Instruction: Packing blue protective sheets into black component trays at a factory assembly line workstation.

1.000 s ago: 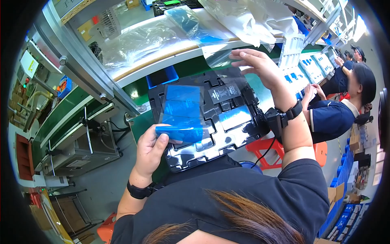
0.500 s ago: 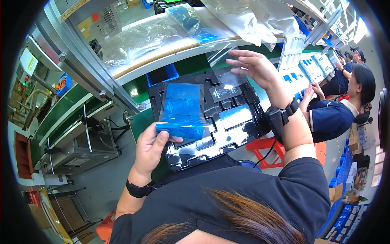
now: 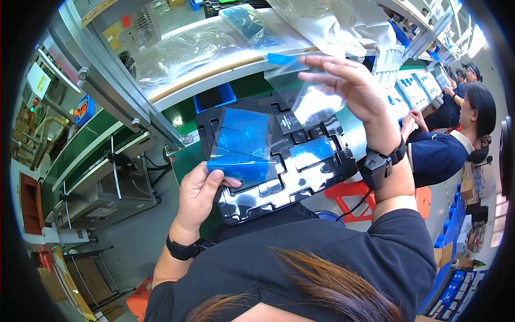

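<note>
Left grip point(image 3: 201, 190) is pinched, thumb uppermost, on the near left edge of a blue film point(image 3: 241, 138), glossy with folded near end, over the left part of a black tray point(image 3: 252, 206). Right grip point(image 3: 358, 88), raised, fingers loosely bent, is at a clear sheet point(image 3: 284, 86); whether it holds this, I cannot tell.

Clear film spread wider beside a shifted right hand.
The bare right hand point(image 3: 358, 88) has moved rightward; the clear, glossy plastic film point(image 3: 287, 86) by its fingers now shows a bright blue strip point(image 3: 283, 59) at its upper end and a broad white glare lower down, while the translucent blue sheet's point(image 3: 244, 138) upper edge has swung rightward.
</note>
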`<state>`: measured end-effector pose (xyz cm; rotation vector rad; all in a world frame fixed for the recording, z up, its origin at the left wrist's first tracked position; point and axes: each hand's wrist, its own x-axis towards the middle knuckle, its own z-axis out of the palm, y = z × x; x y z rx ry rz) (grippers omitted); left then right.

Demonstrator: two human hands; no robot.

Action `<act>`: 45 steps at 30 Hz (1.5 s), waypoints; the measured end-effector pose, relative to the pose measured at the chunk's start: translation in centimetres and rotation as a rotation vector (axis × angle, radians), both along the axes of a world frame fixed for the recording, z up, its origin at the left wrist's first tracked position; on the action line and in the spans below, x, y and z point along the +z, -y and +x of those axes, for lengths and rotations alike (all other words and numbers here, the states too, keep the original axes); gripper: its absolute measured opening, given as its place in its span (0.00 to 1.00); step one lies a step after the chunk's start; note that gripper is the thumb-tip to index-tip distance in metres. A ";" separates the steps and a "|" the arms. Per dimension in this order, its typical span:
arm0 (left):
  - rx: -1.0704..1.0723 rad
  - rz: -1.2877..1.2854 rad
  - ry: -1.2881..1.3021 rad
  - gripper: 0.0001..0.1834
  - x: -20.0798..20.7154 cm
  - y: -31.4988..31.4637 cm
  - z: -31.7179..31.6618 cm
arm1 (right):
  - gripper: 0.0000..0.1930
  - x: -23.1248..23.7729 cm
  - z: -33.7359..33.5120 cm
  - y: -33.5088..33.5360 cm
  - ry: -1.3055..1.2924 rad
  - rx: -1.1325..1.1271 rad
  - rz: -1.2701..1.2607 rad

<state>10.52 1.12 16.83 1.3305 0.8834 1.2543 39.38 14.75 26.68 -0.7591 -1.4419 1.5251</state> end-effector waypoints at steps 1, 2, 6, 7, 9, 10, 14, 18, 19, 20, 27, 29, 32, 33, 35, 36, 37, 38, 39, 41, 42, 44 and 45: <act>0.000 0.002 -0.006 0.15 0.0 0.0 0.0 | 0.17 0.6 0.2 -0.2 0.061 -0.007 0.118; 0.000 0.003 -0.005 0.15 0.0 0.0 0.0 | 0.18 1.3 0.0 -0.1 0.016 0.003 0.133; 0.009 0.000 0.002 0.15 -0.4 -0.1 -0.1 | 0.21 3.9 -1.8 -1.5 -0.018 0.100 0.262; 0.007 0.000 0.000 0.15 -0.5 -0.1 -0.2 | 0.22 4.3 -2.3 -2.3 -0.012 0.126 0.326; -0.001 0.006 0.009 0.15 -0.2 0.0 -0.2 | 0.25 4.4 -3.1 -4.1 0.050 0.157 0.346; -0.009 0.005 0.012 0.14 -0.1 0.0 -0.2 | 0.27 3.8 -3.9 -5.2 0.128 0.114 0.339; -0.029 -0.037 0.034 0.14 -0.1 0.1 -0.3 | 0.32 2.5 -7.8 -9.3 0.308 0.021 0.361; -0.044 -0.042 -0.064 0.17 0.1 0.0 -0.5 | 0.31 3.8 -11.5 -12.3 0.185 -0.001 0.508; -0.038 -0.044 -0.062 0.17 0.0 0.0 -0.6 | 0.31 3.5 -12.1 -12.5 0.184 0.005 0.507; -0.047 -0.043 -0.046 0.16 -0.1 0.0 -0.7 | 0.31 2.8 -12.6 -12.6 0.094 -0.002 0.577; -0.058 -0.035 0.032 0.12 -0.6 -0.1 -0.7 | 0.25 -3.4 -10.9 -12.9 0.069 -0.023 -0.047; -0.074 -0.038 0.009 0.13 -0.4 -0.2 -0.8 | 0.25 -3.4 -9.9 -13.3 0.091 -0.043 -0.112; -0.084 -0.040 -0.013 0.14 -0.5 -0.2 -0.9 | 0.26 -2.6 -9.4 -13.0 0.176 0.011 -0.143; -0.084 -0.031 -0.009 0.14 -0.5 -0.2 -0.9 | 0.25 -2.3 -9.3 -12.8 0.300 0.033 -0.115; -0.087 -0.032 -0.010 0.15 -0.3 -0.2 -0.9 | 0.25 -1.8 -9.2 -12.5 0.420 0.054 -0.089; -0.084 -0.031 -0.010 0.15 -0.2 -0.2 -0.8 | 0.24 -1.4 -9.2 -12.7 0.581 -0.009 0.011; -0.084 -0.030 -0.013 0.15 -0.1 -0.2 -0.8 | 0.23 -1.2 -9.3 -12.9 0.742 -0.072 0.112; -0.084 -0.028 -0.007 0.15 -0.1 -0.2 -0.7 | 0.23 -1.1 -9.4 -13.1 0.738 -0.072 0.114; -0.086 -0.026 0.000 0.15 -0.1 -0.2 -0.7 | 0.23 -1.1 -9.4 -13.4 0.882 -0.126 0.161; -0.092 -0.027 -0.005 0.15 -0.1 -0.3 -0.7 | 0.23 -1.3 -9.1 -13.6 1.024 -0.185 0.210; -0.092 -0.032 -0.007 0.15 -0.1 -0.2 -0.7 | 0.23 -1.6 -9.0 -13.5 1.126 -0.234 0.442; -0.080 -0.023 0.011 0.13 -0.2 -0.3 -0.6 | 0.24 -1.7 -8.6 -13.1 1.221 -0.288 0.678; -0.068 -0.016 0.030 0.12 -0.2 -0.3 -0.5 | 0.25 -1.1 -8.6 -12.4 1.259 -0.246 0.625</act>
